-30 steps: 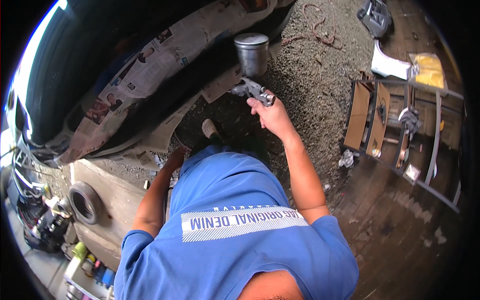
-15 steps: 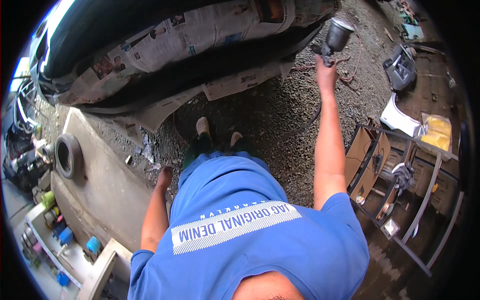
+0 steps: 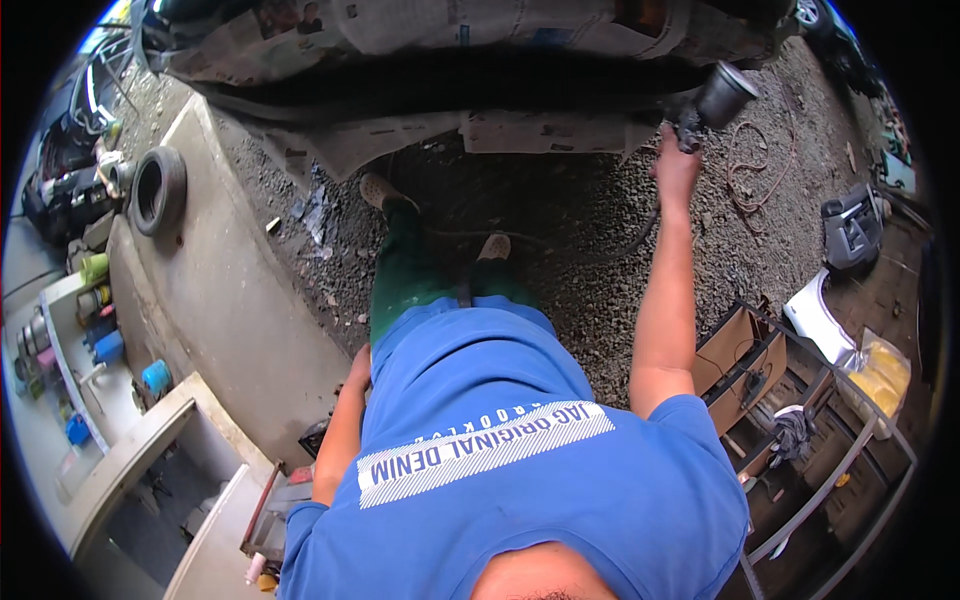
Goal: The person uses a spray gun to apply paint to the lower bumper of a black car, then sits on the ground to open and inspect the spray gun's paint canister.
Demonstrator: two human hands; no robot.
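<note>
My right hand (image 3: 672, 165) is closed on a grey metal spray gun (image 3: 688, 130), held out to the right with its cup (image 3: 727, 95) tilted. The gun is by the right end of a dark car body panel (image 3: 480, 85) masked with newspaper (image 3: 560, 25); I cannot tell whether they touch. Loose newspaper sheets (image 3: 540, 132) hang along the panel's lower edge. A dark hose (image 3: 610, 254) runs from below the gun across the gravel. My left hand (image 3: 358, 368) hangs beside my left hip, its fingers mostly hidden.
Gravel ground (image 3: 590, 310) is underfoot, with a coiled red hose (image 3: 742, 190). At left are a concrete slab (image 3: 250, 320), a tyre (image 3: 157, 192) and shelving with containers (image 3: 108, 350). At right are a metal rack (image 3: 845, 470), white panel (image 3: 815, 310) and grey plastic part (image 3: 850, 230).
The gun went out to the right, away from the middle, then slightly down. The view turned, putting the car body across the top. My left hand now rests nearer my hip.
</note>
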